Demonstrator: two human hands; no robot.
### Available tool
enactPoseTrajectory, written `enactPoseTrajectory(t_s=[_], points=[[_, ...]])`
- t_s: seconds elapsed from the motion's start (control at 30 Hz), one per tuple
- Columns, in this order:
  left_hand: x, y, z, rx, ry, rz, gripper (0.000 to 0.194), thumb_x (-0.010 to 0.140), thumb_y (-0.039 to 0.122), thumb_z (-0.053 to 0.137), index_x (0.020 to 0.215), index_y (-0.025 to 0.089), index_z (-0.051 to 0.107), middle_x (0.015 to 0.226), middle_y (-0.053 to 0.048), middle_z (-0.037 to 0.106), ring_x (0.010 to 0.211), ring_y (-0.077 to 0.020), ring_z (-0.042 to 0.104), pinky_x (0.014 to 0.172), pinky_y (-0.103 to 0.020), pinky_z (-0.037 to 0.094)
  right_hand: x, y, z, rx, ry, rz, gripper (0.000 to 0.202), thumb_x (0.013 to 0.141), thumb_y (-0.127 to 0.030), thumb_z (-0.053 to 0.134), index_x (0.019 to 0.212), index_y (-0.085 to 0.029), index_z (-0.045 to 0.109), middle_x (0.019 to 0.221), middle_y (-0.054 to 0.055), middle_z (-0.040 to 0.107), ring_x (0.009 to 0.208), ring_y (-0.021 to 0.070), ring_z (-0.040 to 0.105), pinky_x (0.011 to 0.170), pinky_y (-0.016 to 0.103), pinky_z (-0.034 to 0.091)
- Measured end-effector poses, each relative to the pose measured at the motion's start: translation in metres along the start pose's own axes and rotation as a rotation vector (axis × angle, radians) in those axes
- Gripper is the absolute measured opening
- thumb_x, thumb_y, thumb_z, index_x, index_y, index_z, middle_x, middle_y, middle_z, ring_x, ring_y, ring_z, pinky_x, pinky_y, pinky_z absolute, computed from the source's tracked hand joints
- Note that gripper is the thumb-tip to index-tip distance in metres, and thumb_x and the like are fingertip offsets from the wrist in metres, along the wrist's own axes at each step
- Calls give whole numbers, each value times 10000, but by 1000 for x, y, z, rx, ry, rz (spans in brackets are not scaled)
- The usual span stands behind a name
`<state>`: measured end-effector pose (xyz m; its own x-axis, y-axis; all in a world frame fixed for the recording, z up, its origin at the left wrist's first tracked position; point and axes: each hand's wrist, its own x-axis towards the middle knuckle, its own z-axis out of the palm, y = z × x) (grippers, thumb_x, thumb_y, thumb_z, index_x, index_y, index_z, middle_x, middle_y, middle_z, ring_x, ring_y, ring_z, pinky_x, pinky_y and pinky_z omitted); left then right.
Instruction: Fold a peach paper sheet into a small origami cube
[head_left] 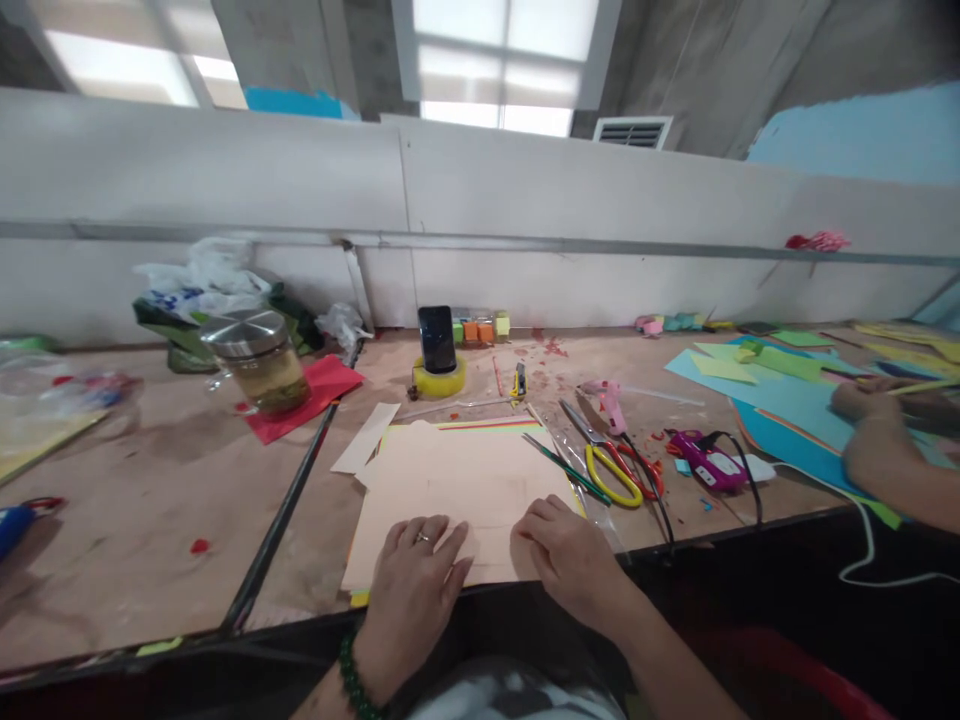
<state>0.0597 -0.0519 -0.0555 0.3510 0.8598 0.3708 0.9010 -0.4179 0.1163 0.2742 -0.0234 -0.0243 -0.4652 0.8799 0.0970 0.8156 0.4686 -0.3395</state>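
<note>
A stack of peach paper [442, 480] lies at the table's front edge, with coloured sheets peeking out at its far edge. My left hand [420, 565] rests on its near left part, fingers spread, a ring on one finger and a green bead bracelet at the wrist. On the near right part sits my right hand [559, 550], its fingers curled and closed; whatever they may hold is hidden. A dark green pencil-like stick [566, 468] lies across the stack's right edge. Beside it are scissors [615, 475] with yellow and red handles.
A phone [436, 338] leans upright in a yellow tape roll [437, 380]. A box cutter [520, 382] lies behind the stack. Pink [611, 408] and purple glue guns [709, 460] with cords lie right. A glass jar [262, 365] stands left. Another person's hand [862, 400] works over coloured paper.
</note>
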Motion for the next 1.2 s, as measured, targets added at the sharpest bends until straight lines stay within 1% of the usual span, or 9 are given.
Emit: enactPoseTrajectory(t_s=[0.07,0.13,0.27,0.4,0.5,0.7,0.93,1.07,1.2], points=[[-1,-1,4,-6,45,20,262,888,172,548,1125,209,654,1063,-86,684,947,-257,594,836,-419,404,10,-11,-4,-90,-41,41,210,872,-106,464,821,-165,659,883,83,655,892,217,559,759,313,434],[-1,0,7,-12,91,30,256,884,169,543,1108,211,660,1037,-78,689,928,-253,596,830,-418,402,22,-24,-6,-128,-83,52,185,885,-149,481,825,-160,655,892,98,656,924,230,570,747,310,424],[-2,-4,12,-20,175,37,259,878,160,519,1083,217,666,1009,-63,700,900,-243,600,826,-412,404,42,-38,0,9,-131,76,158,892,-225,514,934,-171,657,938,67,663,829,183,617,665,263,397],[-4,-15,21,44,220,132,264,881,214,544,1121,240,653,1027,-48,711,896,-228,613,820,-384,417,45,-34,8,133,-102,54,142,840,-166,553,922,-178,668,917,46,676,817,165,631,664,236,390],[-5,-24,27,111,253,202,288,889,261,547,1160,243,640,1040,-53,715,894,-226,621,806,-373,431,44,-28,11,225,-84,82,110,845,-207,588,899,-179,680,868,32,685,774,145,629,642,213,387],[-6,-31,34,155,297,270,294,885,296,549,1154,228,647,998,-59,720,858,-217,625,757,-350,444,43,-22,3,201,-100,208,92,791,-251,641,810,-195,711,784,20,706,700,141,611,597,218,346],[-7,-25,39,134,275,165,293,902,281,485,1129,270,669,1019,-69,722,885,-235,626,824,-391,435,32,-4,-6,153,-64,243,110,786,-226,589,781,-208,698,733,10,707,674,140,600,587,219,319],[-10,-17,32,120,244,75,310,879,238,505,1136,287,673,1055,-65,716,947,-253,615,847,-413,421,25,4,-13,90,-50,280,141,800,-206,555,766,-213,692,710,7,697,660,144,596,562,227,280],[-12,-12,26,136,230,20,352,845,190,541,1143,328,667,1040,-55,707,949,-250,608,837,-402,410,19,7,-17,116,-72,329,139,803,-179,550,754,-199,678,664,-2,668,628,135,579,552,222,279]])
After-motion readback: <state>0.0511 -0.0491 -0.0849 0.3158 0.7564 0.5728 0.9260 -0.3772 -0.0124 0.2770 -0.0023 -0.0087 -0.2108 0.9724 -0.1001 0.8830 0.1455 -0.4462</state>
